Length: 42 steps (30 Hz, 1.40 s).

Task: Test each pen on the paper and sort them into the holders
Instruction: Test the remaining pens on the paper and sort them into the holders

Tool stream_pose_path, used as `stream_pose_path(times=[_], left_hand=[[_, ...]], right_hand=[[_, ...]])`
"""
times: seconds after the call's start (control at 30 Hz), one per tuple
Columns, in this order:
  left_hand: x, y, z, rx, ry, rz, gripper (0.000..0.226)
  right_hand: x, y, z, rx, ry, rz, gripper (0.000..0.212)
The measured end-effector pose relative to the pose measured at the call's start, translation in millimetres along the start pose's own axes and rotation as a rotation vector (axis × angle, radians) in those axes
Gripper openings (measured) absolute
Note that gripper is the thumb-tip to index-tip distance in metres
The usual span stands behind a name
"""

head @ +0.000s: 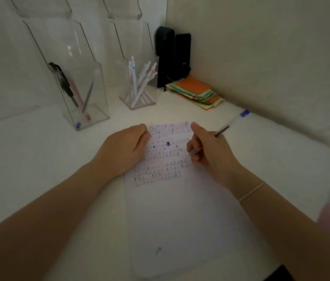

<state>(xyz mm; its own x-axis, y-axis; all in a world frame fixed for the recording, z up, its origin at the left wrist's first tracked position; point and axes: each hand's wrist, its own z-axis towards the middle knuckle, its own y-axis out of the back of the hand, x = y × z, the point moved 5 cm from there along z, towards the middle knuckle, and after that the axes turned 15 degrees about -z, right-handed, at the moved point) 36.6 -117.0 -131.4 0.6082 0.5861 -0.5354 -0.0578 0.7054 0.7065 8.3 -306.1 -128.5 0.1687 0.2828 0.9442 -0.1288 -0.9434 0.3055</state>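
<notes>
1. Head view, my right hand [206, 151]: its fingers are curled round a clear-barrelled pen [221, 130] in a writing grip. The pen's long axis runs from the blue cap end, up and to the right beyond the knuckles, down and to the left through the fingers to the tip. The tip sits at the right edge of the scribbled rows on the paper [176, 209]; blur keeps me from saying whether it touches the sheet.

2. Head view, my left hand [124, 148]: it rests on the paper's upper left part, fingers loosely bent and close together, pinning the sheet and gripping nothing.

3. Head view, the holders: the left holder [83, 94], with dark and red pens, and the right holder [138, 86], with white pens, stand beyond the paper's far edge, up and to the left of the pen. The right holder is nearer to my pen hand, so I judge that the right hand will drop the pen in.

4. A stack of coloured notes [198, 92] lies right of the holders.
</notes>
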Motion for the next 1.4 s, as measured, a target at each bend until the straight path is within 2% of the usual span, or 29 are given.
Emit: stream_pose_path(times=[0.17, 0.33, 0.5, 0.73, 1.4], left_hand=[[8, -6, 3, 0.074, 0.025, 0.065, 0.037], [12, -10, 5, 0.104, 0.06, 0.095, 0.04], [12, -9, 5, 0.105, 0.058, 0.08, 0.041], [16, -9, 6, 0.102, 0.081, 0.081, 0.043], [17, -8, 5, 0.117, 0.096, 0.073, 0.041]], right_hand=[[-4, -10, -7, -0.026, 0.135, -0.105, 0.022], [-7, -7, -11, -0.104, 0.214, -0.246, 0.034], [-8, -6, -14, -0.137, 0.233, -0.226, 0.03], [-11, -6, -13, -0.197, 0.232, -0.345, 0.032], [-7, -9, -15, -0.213, 0.279, -0.452, 0.033]])
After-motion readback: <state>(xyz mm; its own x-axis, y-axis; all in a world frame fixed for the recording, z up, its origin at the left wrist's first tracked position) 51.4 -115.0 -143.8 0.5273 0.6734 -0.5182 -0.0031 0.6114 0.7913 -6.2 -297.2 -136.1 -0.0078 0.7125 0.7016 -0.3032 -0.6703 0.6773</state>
